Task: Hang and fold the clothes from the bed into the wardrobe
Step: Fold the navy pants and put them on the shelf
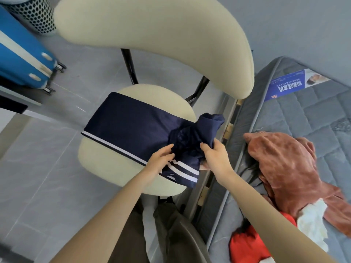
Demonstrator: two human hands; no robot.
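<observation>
Head view: right hand (214, 155) grips the bunched navy garment (133, 126), left hand (161, 157) flat on it, so I'd smooth before folding.

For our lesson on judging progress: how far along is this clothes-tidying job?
Done: nothing visibly hung or stored yet. In hand: the navy garment lies partly flattened on the chair seat, right hand gripping its bunched end, left hand resting on it. Left: rust-brown garment, red garment and white cloth on the mattress.
</observation>
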